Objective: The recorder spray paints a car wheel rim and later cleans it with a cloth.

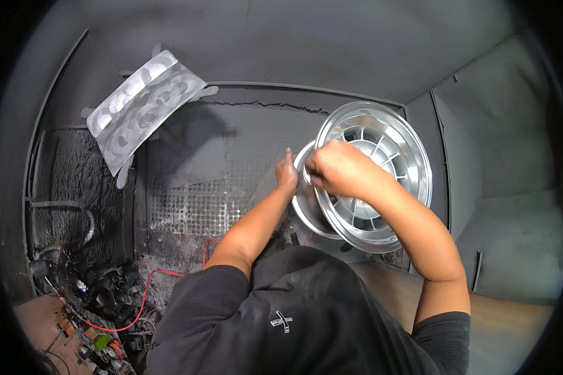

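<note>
A shiny silver spoked alloy wheel stands tilted at the right. Behind its left side shows part of a second round silver rim. My left hand is at the outer left edge of that second rim, one digit pointing up and the other fingers mostly hidden. Across the front wheel's left lip reaches my right hand, its fingers curled closed at the edge. Whatever lies inside those fingers is hidden, and I cannot tell whether they grip the lip itself.
A pale panel with swirl marks hangs at the upper left. A red hose runs across the lower left, near dark clutter and several small tools. Grey walls enclose the far side and right. Below lies a perforated plate.
</note>
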The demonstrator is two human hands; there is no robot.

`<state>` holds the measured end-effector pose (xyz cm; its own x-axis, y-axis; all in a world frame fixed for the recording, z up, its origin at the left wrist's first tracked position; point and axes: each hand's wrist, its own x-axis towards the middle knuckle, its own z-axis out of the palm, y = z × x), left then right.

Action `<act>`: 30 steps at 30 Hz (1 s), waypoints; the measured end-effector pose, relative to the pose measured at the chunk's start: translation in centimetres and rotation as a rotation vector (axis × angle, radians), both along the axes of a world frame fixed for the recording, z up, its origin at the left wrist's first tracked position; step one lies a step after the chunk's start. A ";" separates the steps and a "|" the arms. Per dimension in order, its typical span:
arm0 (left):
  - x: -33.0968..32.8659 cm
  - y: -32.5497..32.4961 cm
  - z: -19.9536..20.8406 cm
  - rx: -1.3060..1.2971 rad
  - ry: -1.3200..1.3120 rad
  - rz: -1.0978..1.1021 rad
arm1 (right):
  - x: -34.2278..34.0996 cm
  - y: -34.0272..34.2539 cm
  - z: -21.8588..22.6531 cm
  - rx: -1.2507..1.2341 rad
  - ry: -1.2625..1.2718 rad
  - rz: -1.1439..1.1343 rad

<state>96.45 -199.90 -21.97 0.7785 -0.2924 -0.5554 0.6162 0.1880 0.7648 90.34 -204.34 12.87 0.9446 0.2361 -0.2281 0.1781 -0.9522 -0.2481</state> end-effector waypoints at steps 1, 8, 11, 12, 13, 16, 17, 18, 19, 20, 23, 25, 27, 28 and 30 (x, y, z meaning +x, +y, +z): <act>0.0 0.0 0.1 0.027 -0.016 0.000 | 1.0 -0.9 0.0 0.082 -0.057 -0.050; -0.7 0.0 2.4 0.090 -0.049 -0.029 | 4.7 -10.9 -3.4 0.128 -0.350 -0.594; -0.2 0.2 1.1 0.120 -0.059 -0.032 | 5.0 -16.5 -4.2 0.049 -0.435 -0.764; -0.1 0.2 0.8 0.120 -0.056 -0.034 | 4.6 -17.8 -4.0 0.006 -0.437 -0.819; -0.1 0.2 0.6 0.135 -0.087 -0.044 | 4.0 -19.3 -3.6 0.091 -0.380 -0.932; 0.1 -0.1 0.1 0.181 -0.134 -0.062 | 2.9 -22.2 -2.4 0.007 -0.250 -1.056; 0.2 -0.3 -0.1 0.169 -0.146 -0.059 | 2.9 -22.6 -2.1 -0.021 -0.230 -1.060; 0.3 -0.4 -0.3 0.156 -0.159 -0.056 | 3.3 -22.6 -2.1 -0.023 -0.235 -1.060; 0.4 -0.5 -0.5 0.152 -0.162 -0.055 | 4.2 -22.5 -2.2 -0.095 -0.236 -1.032; 0.4 -0.4 -0.7 0.124 -0.150 -0.038 | 5.1 -22.1 -2.6 -0.165 -0.234 -1.003; -0.3 -0.3 -0.1 0.090 -0.115 -0.037 | 7.3 -17.9 -2.9 -0.137 -0.187 -0.910; -0.5 0.2 0.1 0.065 -0.074 -0.010 | 8.3 -14.9 -1.3 -0.114 -0.136 -0.796; -0.3 0.3 0.4 0.056 -0.067 -0.006 | 8.4 -15.4 -0.8 -0.120 -0.087 -0.786; -0.2 0.4 0.5 0.052 -0.059 -0.001 | 8.4 -16.4 -0.6 -0.147 -0.083 -0.787; -0.3 -0.1 2.1 0.092 -0.072 -0.034 | 7.9 -17.8 -0.4 -0.126 -0.060 -0.786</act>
